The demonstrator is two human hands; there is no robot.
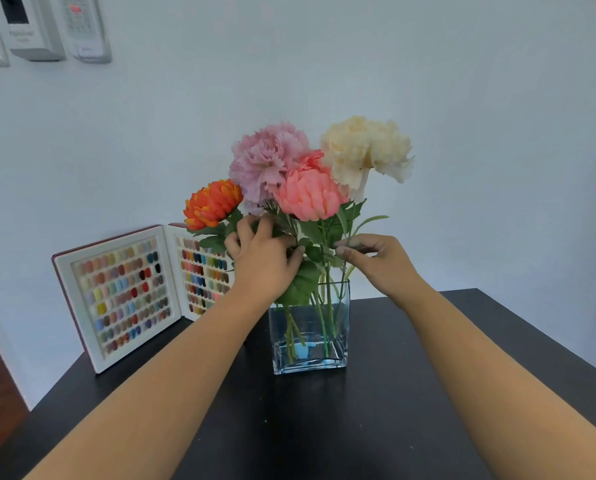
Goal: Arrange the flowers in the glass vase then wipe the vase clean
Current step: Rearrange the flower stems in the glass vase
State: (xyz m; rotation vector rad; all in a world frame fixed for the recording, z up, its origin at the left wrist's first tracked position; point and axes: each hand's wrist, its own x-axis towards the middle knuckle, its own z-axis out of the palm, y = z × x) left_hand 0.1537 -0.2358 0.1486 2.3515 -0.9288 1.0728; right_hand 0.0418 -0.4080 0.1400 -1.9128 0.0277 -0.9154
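Observation:
A square glass vase [309,358] stands on the black table [324,427], with green stems inside it. Four blooms rise above it: an orange flower [211,204] at the left, a lilac flower [267,157], a pink flower [308,194] in the middle and a cream flower [365,148] at the right. My left hand [260,254] grips stems and leaves just above the vase's left side. My right hand [376,258] pinches a thin stem above the vase's right side.
An open display case of coloured nail samples [123,292] stands upright at the table's back left, against the white wall. Wall-mounted panels [37,26] hang at the upper left. The table's front edge and left corner lie near my arms.

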